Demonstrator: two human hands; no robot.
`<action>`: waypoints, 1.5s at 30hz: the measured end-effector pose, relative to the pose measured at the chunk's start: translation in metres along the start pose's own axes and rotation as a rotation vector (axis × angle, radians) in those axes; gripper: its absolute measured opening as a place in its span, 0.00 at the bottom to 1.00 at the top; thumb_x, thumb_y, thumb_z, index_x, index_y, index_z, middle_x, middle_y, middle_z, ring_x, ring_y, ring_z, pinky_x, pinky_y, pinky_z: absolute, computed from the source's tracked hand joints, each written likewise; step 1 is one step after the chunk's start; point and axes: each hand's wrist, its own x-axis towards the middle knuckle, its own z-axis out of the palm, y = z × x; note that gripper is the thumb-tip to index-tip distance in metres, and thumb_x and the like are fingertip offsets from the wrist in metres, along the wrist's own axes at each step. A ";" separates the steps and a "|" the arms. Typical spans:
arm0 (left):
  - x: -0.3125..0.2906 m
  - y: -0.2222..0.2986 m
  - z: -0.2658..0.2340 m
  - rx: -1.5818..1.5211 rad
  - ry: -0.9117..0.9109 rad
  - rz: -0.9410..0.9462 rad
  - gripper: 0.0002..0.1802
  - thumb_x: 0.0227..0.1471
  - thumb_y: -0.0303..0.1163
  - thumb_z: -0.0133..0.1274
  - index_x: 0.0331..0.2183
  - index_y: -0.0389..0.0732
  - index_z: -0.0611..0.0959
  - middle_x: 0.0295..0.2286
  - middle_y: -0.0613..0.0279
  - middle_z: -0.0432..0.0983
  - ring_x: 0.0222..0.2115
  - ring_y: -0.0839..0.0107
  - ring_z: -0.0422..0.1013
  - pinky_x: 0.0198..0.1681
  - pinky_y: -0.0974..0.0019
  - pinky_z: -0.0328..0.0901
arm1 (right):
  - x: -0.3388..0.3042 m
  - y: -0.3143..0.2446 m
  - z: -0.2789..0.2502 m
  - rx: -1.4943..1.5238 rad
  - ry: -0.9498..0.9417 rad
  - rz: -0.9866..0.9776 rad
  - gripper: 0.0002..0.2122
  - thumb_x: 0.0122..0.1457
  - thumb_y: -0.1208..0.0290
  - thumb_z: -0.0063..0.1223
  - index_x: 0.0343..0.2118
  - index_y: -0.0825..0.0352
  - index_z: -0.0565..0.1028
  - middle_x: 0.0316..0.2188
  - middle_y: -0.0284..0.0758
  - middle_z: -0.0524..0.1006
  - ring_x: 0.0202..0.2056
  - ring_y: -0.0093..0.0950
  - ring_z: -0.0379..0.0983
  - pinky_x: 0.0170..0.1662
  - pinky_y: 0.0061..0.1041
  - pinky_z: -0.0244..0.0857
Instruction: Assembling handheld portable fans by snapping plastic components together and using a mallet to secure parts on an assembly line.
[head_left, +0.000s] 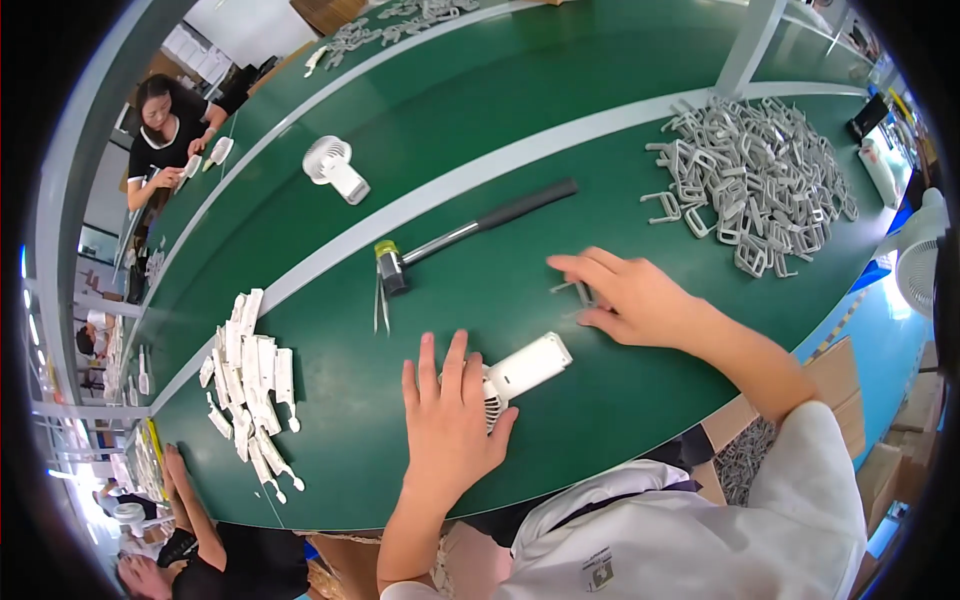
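The step seemed to be steadying the white handheld fan [527, 368] on the bench [355, 440] while handling a gray bracket [583, 295] toward its one o'clock; the next move probably called for a secure pinch. The left hand [450, 420] lay palm-down, grip spread; the right hand [635, 300] arched over the bracket, contact unclear.

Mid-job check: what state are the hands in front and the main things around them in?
Left hand: fingers spread over the nearer white fan.
Right hand: bent around a grey bracket; grip unclear.
Nearer white fan: lying down, head partly covered.
Mallet: lying down, unheld.
Tweezers: beside the mallet head, tips apart.
White part pile: loosely stacked.
Grey bracket heap: tangled.
Farther white fan: lying down, untouched.
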 end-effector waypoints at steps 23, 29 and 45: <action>0.017 -0.009 0.032 -0.266 0.114 0.154 0.28 0.38 0.35 0.68 0.45 0.37 0.84 0.37 0.53 0.79 0.38 0.51 0.75 0.42 0.54 0.69 | 0.000 -0.011 0.007 0.087 -0.481 -0.109 0.21 0.52 0.78 0.61 0.51 0.70 0.76 0.42 0.41 0.70 0.34 0.40 0.77 0.39 0.37 0.73; 0.021 -0.015 0.027 -0.242 0.098 0.221 0.28 0.37 0.40 0.70 0.43 0.39 0.85 0.35 0.57 0.80 0.37 0.56 0.76 0.42 0.56 0.67 | -0.005 -0.003 0.012 0.220 -0.336 -0.061 0.29 0.49 0.67 0.68 0.55 0.71 0.73 0.44 0.41 0.75 0.38 0.41 0.78 0.43 0.38 0.72; 0.003 -0.004 0.058 -0.307 0.312 0.047 0.39 0.37 0.51 0.73 0.48 0.40 0.81 0.46 0.61 0.77 0.46 0.55 0.72 0.49 0.56 0.65 | -0.014 -0.022 0.045 -0.194 0.028 -0.480 0.25 0.50 0.62 0.65 0.48 0.72 0.76 0.43 0.40 0.78 0.48 0.37 0.75 0.53 0.39 0.68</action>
